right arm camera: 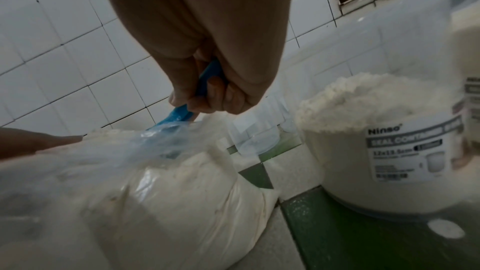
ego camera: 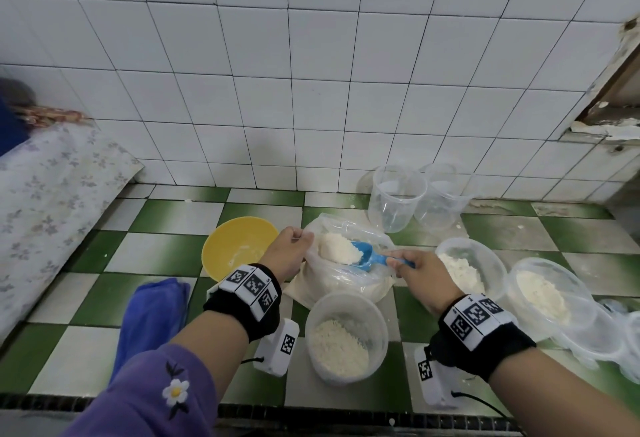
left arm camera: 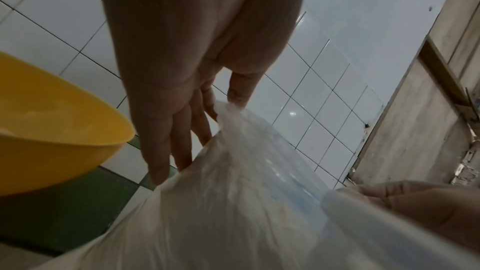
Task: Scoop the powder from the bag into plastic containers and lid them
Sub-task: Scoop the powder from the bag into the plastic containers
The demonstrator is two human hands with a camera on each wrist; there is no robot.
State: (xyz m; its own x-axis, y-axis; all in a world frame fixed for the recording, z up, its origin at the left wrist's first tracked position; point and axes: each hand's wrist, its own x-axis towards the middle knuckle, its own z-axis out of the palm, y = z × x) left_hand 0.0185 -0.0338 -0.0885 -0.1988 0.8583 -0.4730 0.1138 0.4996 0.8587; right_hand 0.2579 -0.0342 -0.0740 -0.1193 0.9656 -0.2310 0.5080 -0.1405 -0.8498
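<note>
Nearest the person, a clear container (ego camera: 346,336) stands part-filled with powder on the green-and-white tiled desk (ego camera: 166,253). Beyond it lies the plastic bag (ego camera: 341,281). The left hand (ego camera: 289,249), arm extended forward, pinches the bag's rim between thumb and fingers, holding the mouth up. The right hand (ego camera: 420,272), fingers curled, grips the handle of a blue scoop (ego camera: 367,258), heaped with powder over the bag's mouth. Right of the bag stand two filled containers (ego camera: 467,267). Left sits a yellow bowl (ego camera: 235,246). Farthest, by the wall, are two empty containers (ego camera: 396,197).
</note>
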